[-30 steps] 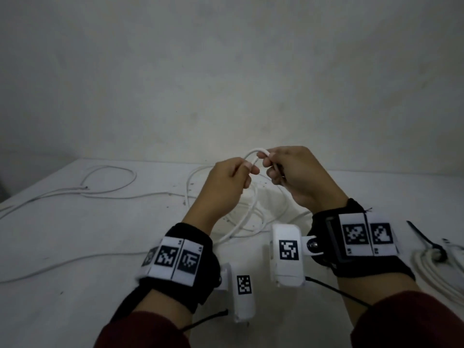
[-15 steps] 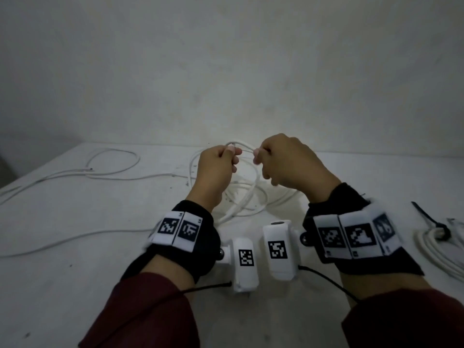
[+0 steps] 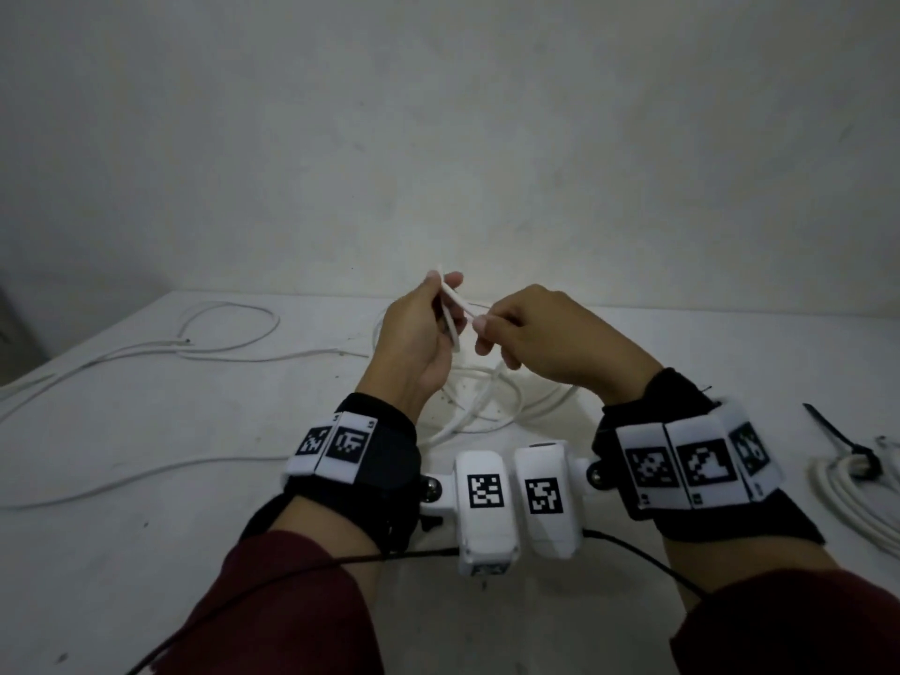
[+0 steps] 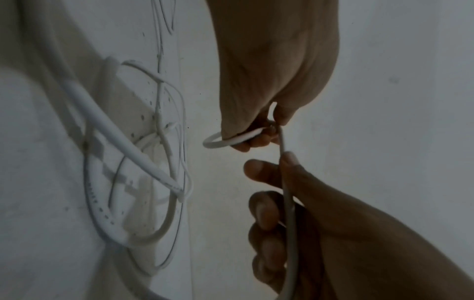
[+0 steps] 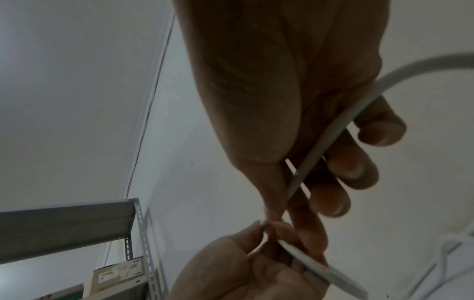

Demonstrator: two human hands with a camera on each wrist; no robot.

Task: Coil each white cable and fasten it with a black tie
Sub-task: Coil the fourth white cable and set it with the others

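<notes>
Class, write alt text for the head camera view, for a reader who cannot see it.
Two hands, the left hand and the right hand, hold a white cable up between them above a white table, its loose loops lying beneath. A coiled cable fastened with a black tie lies at the right edge.

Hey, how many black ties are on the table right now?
1. The black tie sits at the right edge, wrapped round the coiled bundle. More may lie outside the view.
</notes>
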